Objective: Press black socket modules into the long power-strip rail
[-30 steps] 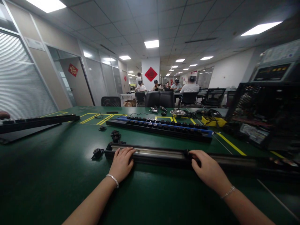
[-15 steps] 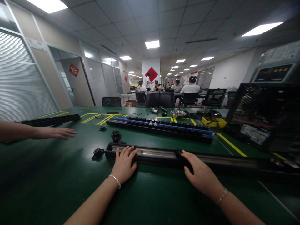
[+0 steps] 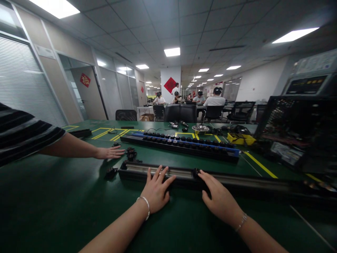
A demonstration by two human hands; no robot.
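Observation:
A long black rail (image 3: 181, 171) with a pale metal channel lies crosswise on the green table. My left hand (image 3: 156, 191) rests over its near edge, fingers spread on the channel and nothing held. Inside the channel sits a small black part (image 3: 196, 174). The fingertips of my right hand (image 3: 222, 198) touch this part's right side; the fingers are stretched out and the thumb stands apart, so the part is not gripped. Another black part (image 3: 125, 165) is at the rail's left end. The rail's right end is dark and hard to make out.
A co-worker's hand (image 3: 109, 153) reaches in from the left, near loose black parts (image 3: 131, 153). Another black part (image 3: 111, 173) lies by the rail's left end. Behind are a blue-and-black rail (image 3: 218, 143), a metal bowl (image 3: 200, 129), a yellow tray (image 3: 240, 139) and an open computer case (image 3: 286, 154).
My left hand has slid right along the rail. My right hand and the small black part have shifted slightly left. The co-worker's hand has reached further right, toward the loose parts.

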